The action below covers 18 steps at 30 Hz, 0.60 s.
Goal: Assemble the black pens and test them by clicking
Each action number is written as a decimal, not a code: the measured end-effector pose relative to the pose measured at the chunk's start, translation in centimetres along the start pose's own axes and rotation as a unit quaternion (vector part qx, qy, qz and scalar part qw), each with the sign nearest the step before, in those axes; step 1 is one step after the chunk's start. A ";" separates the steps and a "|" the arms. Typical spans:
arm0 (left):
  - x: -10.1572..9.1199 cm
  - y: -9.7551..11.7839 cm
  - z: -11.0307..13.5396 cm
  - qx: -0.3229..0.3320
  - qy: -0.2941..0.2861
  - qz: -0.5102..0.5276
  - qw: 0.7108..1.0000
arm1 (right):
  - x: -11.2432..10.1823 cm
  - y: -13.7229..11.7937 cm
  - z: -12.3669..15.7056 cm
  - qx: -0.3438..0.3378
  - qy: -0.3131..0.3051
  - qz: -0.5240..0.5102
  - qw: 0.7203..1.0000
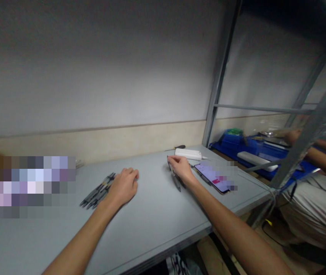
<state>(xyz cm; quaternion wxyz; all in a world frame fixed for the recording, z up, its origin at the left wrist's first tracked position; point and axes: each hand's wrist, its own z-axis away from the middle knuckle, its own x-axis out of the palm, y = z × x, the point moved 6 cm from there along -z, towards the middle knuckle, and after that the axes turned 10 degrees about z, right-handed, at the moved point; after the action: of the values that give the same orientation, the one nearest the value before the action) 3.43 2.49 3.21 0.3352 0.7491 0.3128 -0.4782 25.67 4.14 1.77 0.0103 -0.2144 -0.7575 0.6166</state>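
My right hand (180, 168) pinches a dark pen (176, 180) by its upper end; the pen slants down towards the tabletop. My left hand (125, 186) rests palm down on the grey table (148, 217), its fingers loosely bent and partly hidden, with nothing visible in them. Just left of that hand lies a bunch of several dark pens (96, 194), side by side, their far ends partly behind the hand. To the right of my right hand is a phone (213, 177) with a lit screen. Another dark pen (203, 177) lies along the phone's left edge.
Behind my right hand lie a white power strip (188, 154) and a screwdriver (180, 147). A metal frame (217, 80) rises at the table's right end. Beyond it, another person's arm (323, 152) reaches over a blue surface (283, 165). A blurred patch covers the left.
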 end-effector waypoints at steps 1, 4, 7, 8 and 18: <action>-0.1 -0.1 0.0 -0.001 0.000 -0.002 1.000 | -0.7 -0.2 0.0 -0.027 0.054 0.081 0.995; -0.2 -0.7 0.0 -0.023 -0.010 -0.024 0.999 | -1.7 -1.3 0.5 -0.097 0.148 0.261 0.949; -0.4 -1.6 0.2 -0.067 -0.028 -0.058 0.996 | -0.4 -2.2 1.3 -0.150 0.087 0.366 0.914; -0.5 -1.8 0.3 -0.082 -0.030 -0.067 0.994 | 0.3 -2.3 1.6 -0.158 0.051 0.399 0.902; -1.2 -3.3 1.1 -0.178 -0.035 -0.077 0.980 | 0.9 -2.8 2.1 -0.163 -0.001 0.453 0.877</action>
<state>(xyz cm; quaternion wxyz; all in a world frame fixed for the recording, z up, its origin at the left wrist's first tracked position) -0.14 3.28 3.27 0.4361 0.6338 0.4375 -0.4655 23.39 2.12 3.72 -0.3059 -0.5318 -0.6678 0.4216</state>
